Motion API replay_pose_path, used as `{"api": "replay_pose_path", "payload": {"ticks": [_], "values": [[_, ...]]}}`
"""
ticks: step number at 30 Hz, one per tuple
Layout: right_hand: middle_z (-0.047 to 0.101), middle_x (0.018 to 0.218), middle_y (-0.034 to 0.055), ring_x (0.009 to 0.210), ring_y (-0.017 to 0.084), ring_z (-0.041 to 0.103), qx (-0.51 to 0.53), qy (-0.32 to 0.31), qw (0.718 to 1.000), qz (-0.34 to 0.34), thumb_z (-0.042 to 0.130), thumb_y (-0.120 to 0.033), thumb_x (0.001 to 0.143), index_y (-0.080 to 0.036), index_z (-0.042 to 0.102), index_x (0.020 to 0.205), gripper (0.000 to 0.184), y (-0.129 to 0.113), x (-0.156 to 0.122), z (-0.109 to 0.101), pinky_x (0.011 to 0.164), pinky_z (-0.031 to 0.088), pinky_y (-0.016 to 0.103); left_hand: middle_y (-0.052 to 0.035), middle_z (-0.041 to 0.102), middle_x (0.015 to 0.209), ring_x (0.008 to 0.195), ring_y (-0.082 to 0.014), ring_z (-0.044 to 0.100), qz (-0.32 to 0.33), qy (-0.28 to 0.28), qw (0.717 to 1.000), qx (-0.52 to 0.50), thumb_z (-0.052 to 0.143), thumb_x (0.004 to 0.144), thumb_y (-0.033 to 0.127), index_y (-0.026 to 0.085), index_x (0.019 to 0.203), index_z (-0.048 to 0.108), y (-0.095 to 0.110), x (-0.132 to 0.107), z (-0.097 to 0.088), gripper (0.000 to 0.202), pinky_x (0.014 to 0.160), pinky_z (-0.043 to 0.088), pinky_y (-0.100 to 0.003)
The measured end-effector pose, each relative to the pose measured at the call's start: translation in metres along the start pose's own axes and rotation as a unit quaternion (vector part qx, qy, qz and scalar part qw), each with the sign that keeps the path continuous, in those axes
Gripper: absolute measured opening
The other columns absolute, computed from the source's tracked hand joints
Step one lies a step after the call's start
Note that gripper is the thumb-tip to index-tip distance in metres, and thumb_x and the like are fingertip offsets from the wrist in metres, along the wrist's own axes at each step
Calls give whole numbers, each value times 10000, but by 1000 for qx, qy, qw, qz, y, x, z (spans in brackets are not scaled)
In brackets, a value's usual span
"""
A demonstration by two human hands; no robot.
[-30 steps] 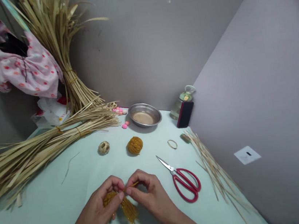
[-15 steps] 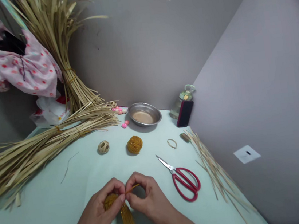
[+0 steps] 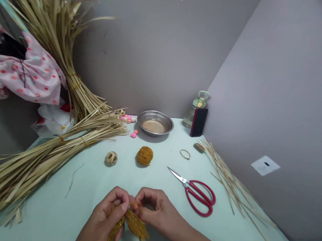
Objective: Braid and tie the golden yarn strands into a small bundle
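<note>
We record the left hand [image 3: 110,216] and right hand [image 3: 157,212] at lower centre of the frame. The fingers of both are pinched shut on a bundle [image 3: 135,225] of thin, glossy golden strips, splayed just above the pale green bench [image 3: 65,204]. Red-handled steel scissors [image 3: 199,195] lie to their right.

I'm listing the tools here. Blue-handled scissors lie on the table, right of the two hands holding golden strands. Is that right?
Not quite: the head view shows the scissors have red handles, not blue. They do lie on the table, right of the left hand and right hand, which hold the golden strands.
</note>
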State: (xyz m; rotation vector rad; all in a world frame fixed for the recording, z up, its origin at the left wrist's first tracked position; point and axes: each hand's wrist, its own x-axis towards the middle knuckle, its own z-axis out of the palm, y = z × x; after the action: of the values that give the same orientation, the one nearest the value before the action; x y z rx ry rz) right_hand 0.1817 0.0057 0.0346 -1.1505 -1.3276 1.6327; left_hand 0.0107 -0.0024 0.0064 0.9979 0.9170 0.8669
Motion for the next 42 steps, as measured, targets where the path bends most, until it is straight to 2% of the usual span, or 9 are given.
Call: {"api": "replay_pose_path", "payload": {"ticks": [4,10,16,19,23,26,30,34,42], "values": [[524,660,-21,614,103,432,36,-18,999,-23,657,-220,725,-162,568,694,111,4,1,0,611,355,238,-25,675,1128,490,-53,412,-9,9,1000,-11,539,940,418,226,788,501,8,-3,2,248,477,361,-213],[535,655,-22,607,105,441,43,-17,999,-11,658,-201,693,-168,576,696,88,3,2,-1,595,352,235,-61,461,1494,504,-33,413,7,32,999,36,544,932,444,217,771,490,15,-6,3,283,530,393,-246],[545,648,-21,596,102,433,71,-1,997,-5,728,-286,695,-161,581,691,193,5,7,-2,607,354,244,49,588,937,505,-62,397,5,40,997,65,513,936,488,250,859,530,3,-2,-1,250,483,323,-219],[561,691,-9,627,117,458,46,43,998,-6,719,-332,729,-168,585,744,212,3,7,-6,626,366,252,100,388,624,497,-90,343,-13,30,997,73,478,947,506,258,870,512,2,-3,-1,262,468,275,-213],[611,903,44,835,173,541,-41,111,991,-59,619,-411,864,-188,608,929,232,-6,1,-11,756,426,285,102,367,611,510,-99,336,-27,22,995,91,463,940,539,253,851,489,8,-7,3,301,488,293,-219],[609,1005,60,935,192,554,-110,45,989,-84,559,-433,921,-201,642,1006,260,-11,-5,-11,830,428,310,100,385,615,518,-103,362,-20,18,995,99,475,925,557,250,848,490,12,-7,6,316,500,315,-221],[604,845,33,805,170,555,-131,-36,989,-57,609,-436,896,-180,697,829,279,-8,-6,-6,747,425,295,101,388,608,505,-103,360,-22,22,994,102,504,893,588,249,838,490,11,-6,5,344,475,296,-219],[617,773,28,767,168,551,-127,22,989,-68,628,-367,887,-173,693,761,240,-5,-2,-6,725,416,294,103,389,580,496,-108,371,-31,36,992,118,465,901,603,248,835,489,8,-6,5,362,478,311,-220],[661,841,45,644,123,558,72,-9,996,-45,730,-418,793,-168,628,827,272,-8,-2,-6,584,418,247,81,500,639,492,-106,387,-25,15,993,116,451,922,556,249,838,469,8,-5,7,320,478,319,-227]]}}
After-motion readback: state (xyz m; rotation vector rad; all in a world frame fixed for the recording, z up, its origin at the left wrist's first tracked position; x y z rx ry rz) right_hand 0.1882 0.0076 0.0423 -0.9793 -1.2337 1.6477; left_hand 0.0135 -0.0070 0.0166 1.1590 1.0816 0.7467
